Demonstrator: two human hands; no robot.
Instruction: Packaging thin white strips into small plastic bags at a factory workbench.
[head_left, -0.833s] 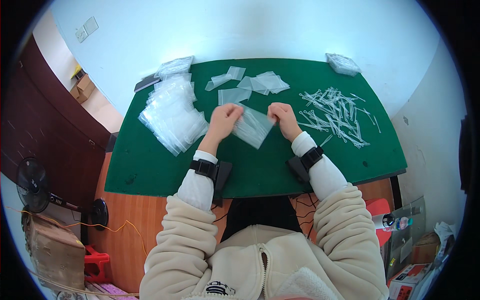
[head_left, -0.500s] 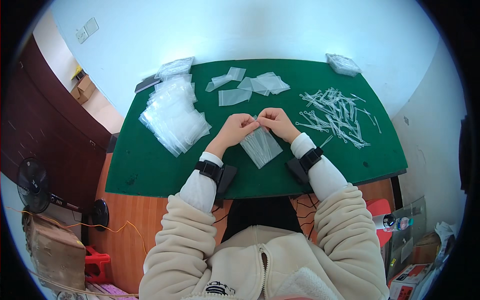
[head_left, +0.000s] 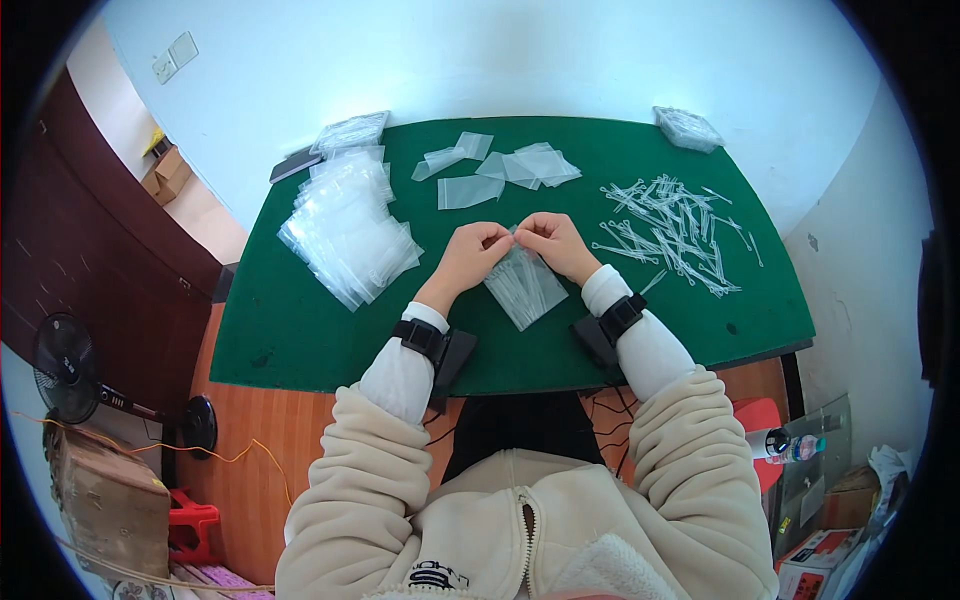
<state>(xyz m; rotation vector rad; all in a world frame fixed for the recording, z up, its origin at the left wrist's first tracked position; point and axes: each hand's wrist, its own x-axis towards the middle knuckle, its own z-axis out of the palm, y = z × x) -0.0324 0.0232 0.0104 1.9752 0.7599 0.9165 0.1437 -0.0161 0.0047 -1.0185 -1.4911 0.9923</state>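
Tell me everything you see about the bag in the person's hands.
The bag is clear, thin and plastic-looking, four-cornered, with slim pale sticks inside. It lies askew, one corner toward the person, over the middle of the green table. The left hand and right hand pinch its far end, hiding whether it is sealed. Whether it touches the table is unclear.

bright cool light, fisheye-bent edges, dark corners
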